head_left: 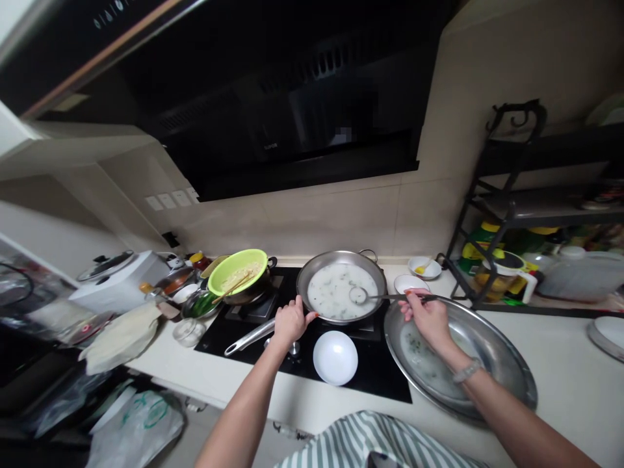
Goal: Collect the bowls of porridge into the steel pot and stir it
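Observation:
A steel pan (375,272) full of pale white soup sits on the black hob (375,374). My left hand (291,320) is closed on the pan's near rim, by its long metal handle (248,338). My right hand (428,314) pinches the handle of a metal ladle (361,296), whose bowl lies in the soup. An empty white bowl (335,357) stands on the hob just in front of the pan. Under my right forearm lies a large round steel tray (507,364) with some wet residue in it.
A green bowl (238,268) with chopsticks rests on a pot at the left burner. Two small white dishes (424,266) stand behind the pan. A white rice cooker (119,276) and jars crowd the left; a black rack (511,208) with containers stands at right.

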Action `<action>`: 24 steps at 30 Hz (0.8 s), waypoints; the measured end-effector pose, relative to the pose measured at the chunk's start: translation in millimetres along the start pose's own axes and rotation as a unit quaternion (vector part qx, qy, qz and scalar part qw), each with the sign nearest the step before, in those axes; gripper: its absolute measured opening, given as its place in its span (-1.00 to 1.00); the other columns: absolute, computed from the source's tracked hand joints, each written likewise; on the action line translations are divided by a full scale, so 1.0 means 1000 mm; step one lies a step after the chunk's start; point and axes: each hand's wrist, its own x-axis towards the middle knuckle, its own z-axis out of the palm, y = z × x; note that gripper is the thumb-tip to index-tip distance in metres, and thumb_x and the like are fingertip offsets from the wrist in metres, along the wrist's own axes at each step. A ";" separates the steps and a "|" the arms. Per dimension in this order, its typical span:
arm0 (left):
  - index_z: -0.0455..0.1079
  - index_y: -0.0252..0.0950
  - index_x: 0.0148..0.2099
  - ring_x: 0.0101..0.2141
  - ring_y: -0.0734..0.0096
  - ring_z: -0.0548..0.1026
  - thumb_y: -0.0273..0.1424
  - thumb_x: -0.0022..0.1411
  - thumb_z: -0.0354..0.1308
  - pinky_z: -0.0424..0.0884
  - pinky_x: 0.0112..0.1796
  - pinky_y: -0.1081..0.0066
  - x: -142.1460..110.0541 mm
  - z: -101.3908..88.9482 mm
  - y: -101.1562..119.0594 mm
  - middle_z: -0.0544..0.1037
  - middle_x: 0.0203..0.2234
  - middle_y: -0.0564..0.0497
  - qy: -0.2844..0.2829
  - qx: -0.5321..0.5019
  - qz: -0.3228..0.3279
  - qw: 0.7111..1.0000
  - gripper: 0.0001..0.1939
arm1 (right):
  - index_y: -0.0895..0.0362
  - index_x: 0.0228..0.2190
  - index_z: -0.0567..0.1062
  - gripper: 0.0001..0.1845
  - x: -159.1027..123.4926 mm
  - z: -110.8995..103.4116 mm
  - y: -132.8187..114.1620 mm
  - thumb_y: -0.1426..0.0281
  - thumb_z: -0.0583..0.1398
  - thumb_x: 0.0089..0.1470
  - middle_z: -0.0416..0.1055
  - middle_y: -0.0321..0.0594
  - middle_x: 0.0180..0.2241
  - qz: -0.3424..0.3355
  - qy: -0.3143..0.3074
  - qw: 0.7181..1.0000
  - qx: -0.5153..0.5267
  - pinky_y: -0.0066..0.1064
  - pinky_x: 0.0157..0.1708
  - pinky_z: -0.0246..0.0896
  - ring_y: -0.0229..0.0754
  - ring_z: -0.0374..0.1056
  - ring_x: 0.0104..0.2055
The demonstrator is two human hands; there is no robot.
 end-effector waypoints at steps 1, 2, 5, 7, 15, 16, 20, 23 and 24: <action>0.19 -0.35 0.11 -0.17 0.08 0.52 0.07 0.29 -0.16 0.32 -0.16 0.24 0.000 0.000 0.000 0.50 -0.16 -0.25 0.003 -0.001 0.000 1.000 -0.37 | 0.13 -0.38 0.39 -0.58 -0.001 0.001 -0.001 0.06 0.30 -0.14 0.37 -0.32 -0.73 0.001 0.003 1.000 0.007 -0.40 -0.64 0.28 -0.17 0.37 -0.66; 0.19 -0.35 0.11 -0.18 0.09 0.52 0.06 0.29 -0.16 0.32 -0.16 0.24 0.000 0.001 0.000 0.50 -0.17 -0.24 0.007 -0.003 0.002 1.000 -0.38 | 0.13 -0.38 0.40 -0.57 -0.003 0.002 -0.002 0.07 0.31 -0.15 0.38 -0.30 -0.72 0.004 0.007 1.000 0.013 -0.40 -0.66 0.27 -0.16 0.38 -0.66; 0.21 -0.37 0.09 -0.20 0.08 0.53 0.05 0.29 -0.14 0.32 -0.19 0.24 0.001 0.004 -0.001 0.51 -0.20 -0.24 0.015 -0.007 0.010 1.000 -0.39 | 0.14 -0.38 0.41 -0.55 -0.009 0.005 -0.004 0.08 0.34 -0.19 0.42 -0.25 -0.68 0.012 0.028 0.999 0.024 -0.42 -0.72 0.23 -0.15 0.38 -0.65; 0.21 -0.39 0.09 -0.21 0.07 0.53 0.05 0.29 -0.14 0.32 -0.20 0.23 0.001 0.006 -0.002 0.51 -0.21 -0.24 0.022 -0.006 0.014 1.000 -0.38 | 0.14 -0.39 0.41 -0.55 -0.012 0.006 -0.005 0.08 0.35 -0.19 0.43 -0.24 -0.68 0.014 0.043 0.999 0.029 -0.43 -0.74 0.21 -0.14 0.39 -0.64; 0.21 -0.40 0.10 -0.22 0.06 0.53 0.05 0.28 -0.13 0.32 -0.21 0.22 0.001 0.006 -0.002 0.50 -0.22 -0.26 0.023 -0.012 0.019 0.999 -0.37 | 0.12 -0.37 0.39 -0.64 -0.030 0.013 -0.011 0.16 0.32 -0.13 0.42 -0.26 -0.68 0.021 0.072 0.997 0.018 -0.44 -0.72 0.21 -0.13 0.42 -0.60; 0.21 -0.41 0.09 -0.22 0.05 0.53 0.05 0.28 -0.12 0.32 -0.21 0.22 0.001 0.006 -0.002 0.50 -0.22 -0.26 0.023 -0.014 0.018 0.999 -0.37 | 0.11 -0.37 0.40 -0.66 -0.032 0.014 -0.012 0.17 0.32 -0.12 0.42 -0.26 -0.68 0.020 0.075 0.997 0.016 -0.44 -0.71 0.21 -0.13 0.42 -0.60; 0.22 -0.42 0.09 -0.23 0.04 0.53 0.04 0.29 -0.13 0.33 -0.22 0.21 0.002 0.006 -0.002 0.51 -0.22 -0.26 0.025 -0.020 0.025 0.999 -0.37 | 0.09 -0.39 0.41 -0.69 -0.039 0.018 -0.011 0.16 0.30 -0.10 0.41 -0.27 -0.68 0.001 0.082 0.997 0.004 -0.42 -0.71 0.23 -0.12 0.41 -0.60; 0.23 -0.43 0.08 -0.24 0.05 0.53 0.03 0.29 -0.12 0.33 -0.23 0.23 0.003 0.007 -0.003 0.51 -0.24 -0.26 0.025 -0.024 0.032 0.999 -0.38 | 0.09 -0.39 0.42 -0.70 -0.041 0.019 -0.006 0.16 0.30 -0.09 0.42 -0.27 -0.68 -0.008 0.089 0.996 -0.003 -0.40 -0.71 0.23 -0.13 0.39 -0.63; 0.23 -0.43 0.08 -0.24 0.05 0.53 0.03 0.29 -0.12 0.33 -0.23 0.23 0.004 0.007 -0.004 0.51 -0.24 -0.26 0.023 -0.026 0.033 0.999 -0.38 | 0.08 -0.39 0.42 -0.70 -0.041 0.019 -0.004 0.16 0.30 -0.10 0.43 -0.26 -0.67 -0.008 0.092 0.996 -0.003 -0.39 -0.72 0.23 -0.14 0.37 -0.65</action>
